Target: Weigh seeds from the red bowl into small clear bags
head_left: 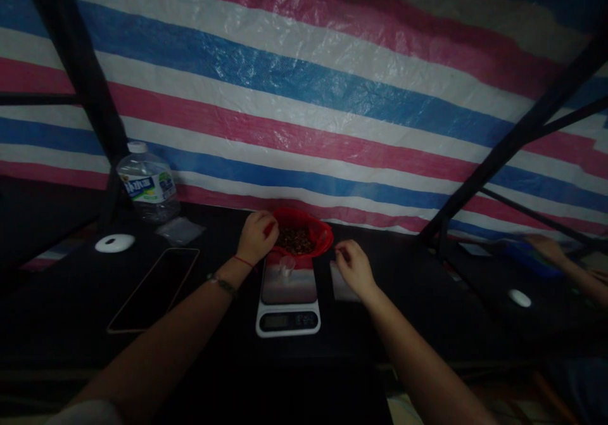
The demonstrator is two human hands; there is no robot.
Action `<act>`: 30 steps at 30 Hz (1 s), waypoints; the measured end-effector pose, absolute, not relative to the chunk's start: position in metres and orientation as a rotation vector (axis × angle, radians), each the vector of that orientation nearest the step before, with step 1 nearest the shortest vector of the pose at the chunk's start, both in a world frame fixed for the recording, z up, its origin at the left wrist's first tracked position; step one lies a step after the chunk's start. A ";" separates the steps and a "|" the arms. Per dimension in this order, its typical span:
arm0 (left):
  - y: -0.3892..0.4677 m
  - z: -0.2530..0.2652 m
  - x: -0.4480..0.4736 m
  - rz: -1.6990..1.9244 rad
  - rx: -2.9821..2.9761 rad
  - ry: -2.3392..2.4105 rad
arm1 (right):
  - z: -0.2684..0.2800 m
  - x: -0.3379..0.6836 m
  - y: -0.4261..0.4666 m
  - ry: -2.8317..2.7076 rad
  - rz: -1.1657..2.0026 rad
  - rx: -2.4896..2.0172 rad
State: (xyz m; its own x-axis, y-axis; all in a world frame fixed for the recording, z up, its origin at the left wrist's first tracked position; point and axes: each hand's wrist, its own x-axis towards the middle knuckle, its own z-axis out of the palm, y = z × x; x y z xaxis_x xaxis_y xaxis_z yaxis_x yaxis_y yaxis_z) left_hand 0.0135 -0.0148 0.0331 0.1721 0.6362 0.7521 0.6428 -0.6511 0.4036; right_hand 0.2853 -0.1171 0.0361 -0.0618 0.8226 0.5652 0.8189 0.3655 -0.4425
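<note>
A red plastic bag [324,237], its mouth spread wide, holds many small dark brown pieces [297,240] that look like beans or beads. My left hand [256,235] is closed at the bag's left rim, fingers curled against the red plastic. Just right of the bag, my right hand [354,265] has its fingertips pinched together; whatever they hold, if anything, is too small to make out. Beneath that hand lies a flat clear plastic bag [342,285]. Between my arms sits a white digital scale [289,325], with a small clear cup [287,265] on its platform.
To the left are a phone [154,291], a white mouse-shaped object [114,243], a clear plastic packet [180,230] and a large clear bottle [151,187]. At right, another person's hand [546,247] is by a blue tray [527,259]. A striped sheet [304,95] hangs behind the black table.
</note>
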 end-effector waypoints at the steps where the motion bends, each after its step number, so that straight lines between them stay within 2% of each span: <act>1: -0.014 0.031 0.014 -1.520 -2.410 -1.270 | 0.045 0.273 -0.112 -1.959 0.050 -1.337; 5: -0.013 0.019 0.010 -1.494 -2.410 -1.276 | 0.066 0.232 -0.079 -2.201 0.169 -1.169; 14: -0.007 0.000 0.002 -1.420 -2.624 -1.338 | 0.030 0.205 -0.041 -2.328 0.129 -1.624; 20: -0.009 0.008 0.002 -1.467 -2.471 -1.415 | 0.030 0.214 -0.048 -2.259 0.136 -1.621; 24: -0.029 0.025 0.001 -1.550 -2.412 -1.245 | 0.041 0.211 -0.044 -2.265 0.150 -1.618; 26: -0.040 0.034 0.002 -1.472 -2.595 -1.058 | 0.048 0.206 -0.040 -2.324 0.171 -1.612; 30: -0.055 0.045 0.007 -1.048 -3.003 -0.770 | 0.063 0.196 -0.030 -2.478 0.253 -1.617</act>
State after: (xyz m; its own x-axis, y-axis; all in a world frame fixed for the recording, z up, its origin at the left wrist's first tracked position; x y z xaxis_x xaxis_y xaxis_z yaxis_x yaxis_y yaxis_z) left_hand 0.0066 -0.0554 0.0447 0.6855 0.4719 0.5544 0.3881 -0.8811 0.2701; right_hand 0.1960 -0.0299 0.0633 -0.3965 0.9167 0.0507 0.8875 0.3968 -0.2344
